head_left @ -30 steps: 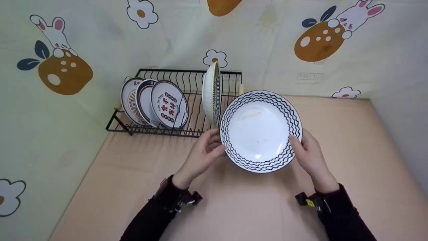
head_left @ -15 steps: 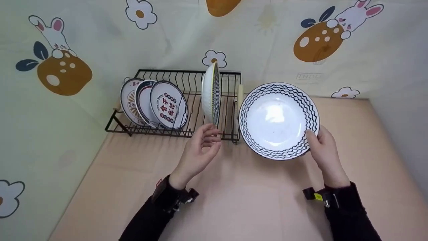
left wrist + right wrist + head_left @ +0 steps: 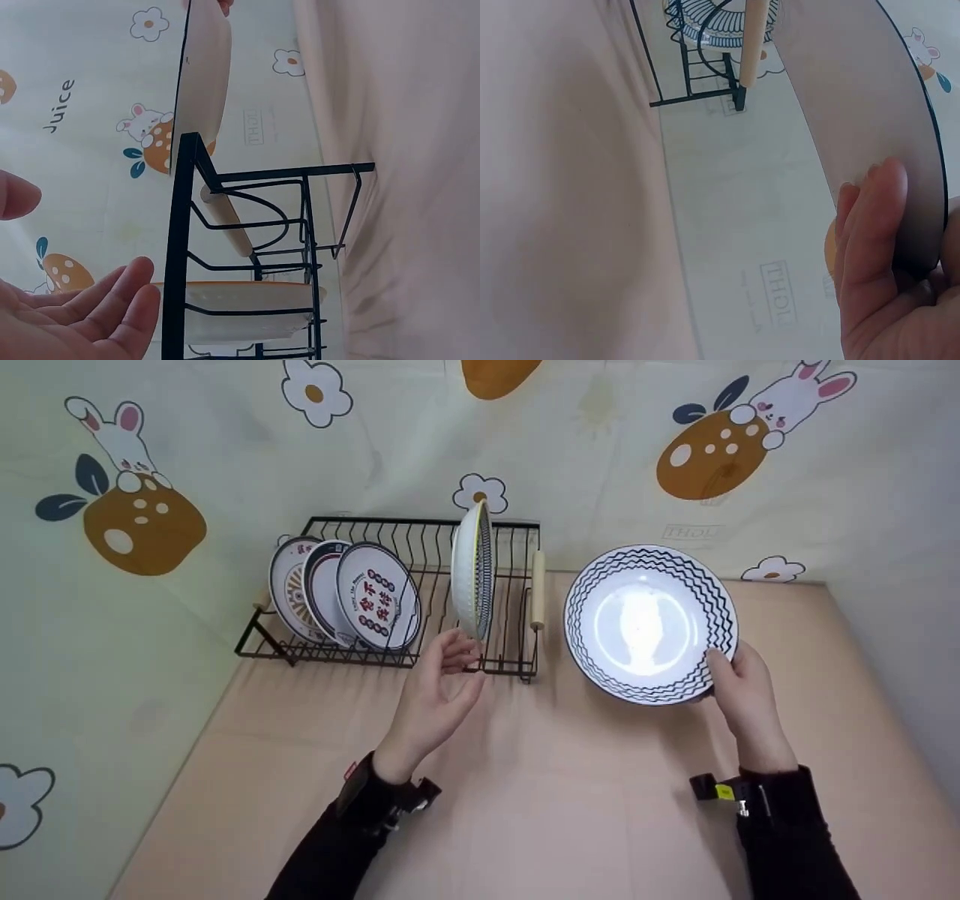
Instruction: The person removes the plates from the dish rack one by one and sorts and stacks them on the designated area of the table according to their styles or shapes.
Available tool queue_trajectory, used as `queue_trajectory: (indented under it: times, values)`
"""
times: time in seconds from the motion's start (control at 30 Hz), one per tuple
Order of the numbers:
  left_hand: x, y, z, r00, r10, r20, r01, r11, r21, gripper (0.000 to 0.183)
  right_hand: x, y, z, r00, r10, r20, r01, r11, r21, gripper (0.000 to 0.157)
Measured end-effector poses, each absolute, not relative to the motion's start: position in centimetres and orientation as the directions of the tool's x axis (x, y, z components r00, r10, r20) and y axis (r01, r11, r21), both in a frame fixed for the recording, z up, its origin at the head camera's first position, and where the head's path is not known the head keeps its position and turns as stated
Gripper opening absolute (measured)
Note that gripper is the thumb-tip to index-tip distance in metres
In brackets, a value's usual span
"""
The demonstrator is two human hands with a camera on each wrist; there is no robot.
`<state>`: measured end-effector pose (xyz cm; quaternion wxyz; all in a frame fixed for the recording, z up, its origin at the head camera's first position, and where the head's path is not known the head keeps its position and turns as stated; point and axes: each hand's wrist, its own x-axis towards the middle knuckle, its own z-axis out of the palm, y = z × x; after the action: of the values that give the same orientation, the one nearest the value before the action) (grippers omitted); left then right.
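Observation:
A white plate [image 3: 651, 625] with black zigzag lines round its rim is held up right of the rack in the head view. My right hand [image 3: 750, 709] grips its lower right edge, thumb on the face and fingers behind. In the right wrist view the plate's underside [image 3: 855, 97] lies against those fingers. My left hand [image 3: 431, 709] holds nothing, its fingers loosely bent at the rack's front. Right above its fingertips a white bowl [image 3: 465, 570] with a yellow rim stands on edge in the black wire dish rack [image 3: 424, 519]. Whether the fingertips touch the bowl I cannot tell.
Three patterned plates lean in the rack's left part: one with a sunburst [image 3: 283, 585], one with a dark band [image 3: 319, 604] and one with red lettering [image 3: 382, 592]. A wooden handle [image 3: 538, 592] is on the rack's right end. Behind hangs a printed cloth [image 3: 405, 442].
My left hand has let go of the zigzag plate and moved left to the rack's front by the bowl. My right hand has carried the plate right and slightly up.

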<state>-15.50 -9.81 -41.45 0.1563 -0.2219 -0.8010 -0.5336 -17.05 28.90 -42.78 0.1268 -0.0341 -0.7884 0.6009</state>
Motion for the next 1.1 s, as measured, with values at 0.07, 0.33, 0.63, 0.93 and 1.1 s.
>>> queue_trajectory:
  times: [0.07,0.33,0.63,0.93,1.1]
  values:
    - [-15.6,-9.9,-41.4,-0.851,0.172,0.497,0.524,0.352,0.776,0.06,-17.2,29.2,-42.9,-0.965,0.217,0.146,-0.079,0.293,-0.953,0.03]
    - [-15.8,-10.2,-41.5,-0.832,0.144,0.535,0.539,0.439,0.719,0.064,-17.3,30.3,-43.3,-0.963,0.251,0.098,-0.012,0.321,-0.947,0.034]
    - [-16.1,-10.4,-41.5,-0.815,0.095,0.571,0.518,0.561,0.646,0.071,-17.7,32.0,-43.9,-0.945,0.323,0.049,0.045,0.275,-0.96,0.032]
    - [-16.3,-10.5,-42.0,-0.819,0.08,0.568,0.494,0.602,0.627,0.073,-17.9,34.1,-44.6,-0.915,0.401,-0.033,0.064,0.063,-0.996,0.024]
    - [-16.4,-10.5,-42.2,-0.823,0.079,0.562,0.481,0.622,0.617,0.073,-17.8,35.0,-44.6,-0.896,0.438,-0.075,0.09,0.014,-0.996,0.022]
